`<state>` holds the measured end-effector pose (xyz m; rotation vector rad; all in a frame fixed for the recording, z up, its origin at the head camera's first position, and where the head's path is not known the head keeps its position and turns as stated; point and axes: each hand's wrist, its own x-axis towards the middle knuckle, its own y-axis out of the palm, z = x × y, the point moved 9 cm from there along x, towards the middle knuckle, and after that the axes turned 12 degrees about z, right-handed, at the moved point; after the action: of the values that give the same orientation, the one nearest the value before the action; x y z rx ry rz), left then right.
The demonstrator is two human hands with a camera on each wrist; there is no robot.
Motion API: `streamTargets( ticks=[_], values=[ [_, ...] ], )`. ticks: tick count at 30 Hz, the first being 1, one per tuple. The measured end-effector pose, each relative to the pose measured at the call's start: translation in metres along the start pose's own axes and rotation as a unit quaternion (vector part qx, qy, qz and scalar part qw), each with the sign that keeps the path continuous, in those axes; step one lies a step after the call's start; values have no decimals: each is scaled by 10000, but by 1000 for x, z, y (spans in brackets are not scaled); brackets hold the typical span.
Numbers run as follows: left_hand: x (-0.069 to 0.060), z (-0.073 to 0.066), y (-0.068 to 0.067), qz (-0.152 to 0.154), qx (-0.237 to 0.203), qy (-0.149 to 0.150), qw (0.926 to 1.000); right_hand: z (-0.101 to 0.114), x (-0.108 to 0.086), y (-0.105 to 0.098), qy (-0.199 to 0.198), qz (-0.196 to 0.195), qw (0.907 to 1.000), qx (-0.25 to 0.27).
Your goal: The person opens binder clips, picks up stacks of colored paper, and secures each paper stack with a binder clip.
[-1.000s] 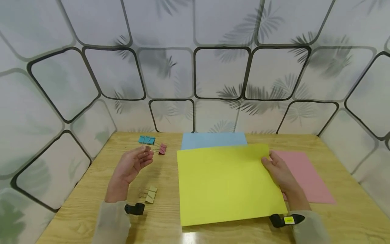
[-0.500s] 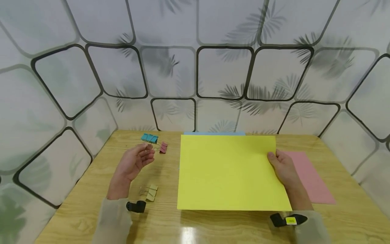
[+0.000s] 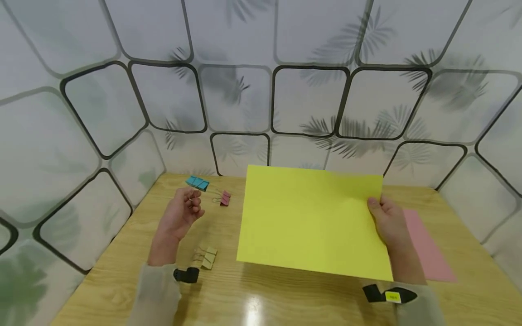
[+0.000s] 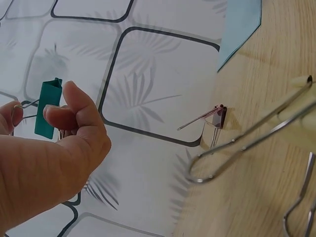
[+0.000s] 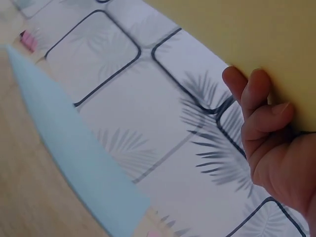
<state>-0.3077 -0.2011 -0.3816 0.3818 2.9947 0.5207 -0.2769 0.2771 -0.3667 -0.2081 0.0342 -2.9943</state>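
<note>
A yellow sheet [image 3: 311,222] is raised above the table, its right edge pinched between the thumb and fingers of the right hand [image 3: 391,224]. In the right wrist view, that hand's curled fingers [image 5: 266,113] lie behind the sheet [image 5: 256,39]. At the left, the left hand [image 3: 179,215] holds a teal binder clip [image 3: 197,183] by its wire handle. Seen from the left wrist, the teal clip [image 4: 48,108] sits among the fingers of the left hand [image 4: 64,143].
A pink binder clip [image 3: 225,198] lies right of the left hand, a pale yellow clip [image 3: 210,257] nearer the front. Pink paper [image 3: 428,253] lies at the right. In the right wrist view, blue paper [image 5: 74,143] lies on the wooden table [image 5: 29,173]. A patterned wall [image 3: 236,99] stands behind.
The yellow sheet has risen and tilted, now covering the blue paper in the head view. The left hand has closed its fingers on the teal clip, which has shifted and turned slightly.
</note>
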Motion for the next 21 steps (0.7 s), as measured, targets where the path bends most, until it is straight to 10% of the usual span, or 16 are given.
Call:
streamTargets(
  ticks=[21],
  values=[
    [3, 0, 6, 173, -83, -75, 9998, -6, 1, -13, 29, -378, 9979, 524]
  ],
)
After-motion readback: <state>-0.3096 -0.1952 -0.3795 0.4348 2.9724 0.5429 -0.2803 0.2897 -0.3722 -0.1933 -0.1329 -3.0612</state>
